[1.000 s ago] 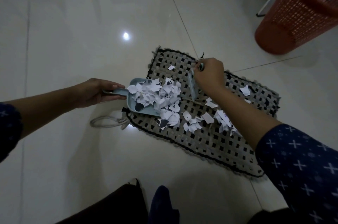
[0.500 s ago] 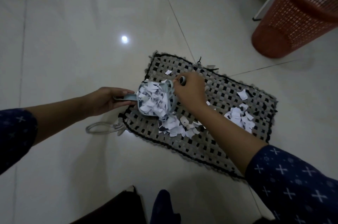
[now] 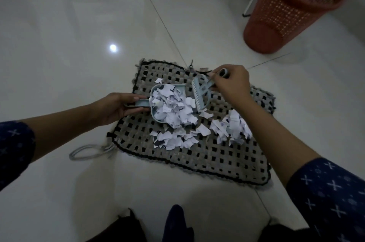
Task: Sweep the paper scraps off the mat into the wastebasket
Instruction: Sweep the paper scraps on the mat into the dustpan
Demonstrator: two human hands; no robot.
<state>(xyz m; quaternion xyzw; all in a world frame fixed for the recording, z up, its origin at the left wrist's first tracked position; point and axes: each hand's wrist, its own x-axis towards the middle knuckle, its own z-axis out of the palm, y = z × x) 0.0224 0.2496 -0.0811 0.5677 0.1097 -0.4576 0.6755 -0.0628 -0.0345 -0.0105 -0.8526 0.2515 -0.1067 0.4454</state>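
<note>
1. Layout: The tiled floor carries the woven mat. The red wastebasket stands on the floor well beyond the mat's far-right corner. Its contents cannot be seen.

2. Hands: The left hand grips the handle of the dustpan, fingers and thumb curled round it. It holds the pan at the mat's left edge with the mouth facing right. The right hand pinches the handle of the small brush at the mat's far edge.

3. Change: 0.5 s ago the right hand was pressed against the pan's mouth at the end of a stroke. It has since drawn back toward the far edge, and the brush now stands tilted just beside the mouth.

4. Result: A heap of paper scraps fills the pan. 2 loose groups remain on the mat:
- 1 at the mouth, toward the near edge;
- 1 at mid-mat, beside the right forearm.

5. Assessment: 1 stroke appears complete and the next is being set up. Emptying into the wastebasket is not yet done. The pan is heaped, so spillage in transit is likely.
</note>
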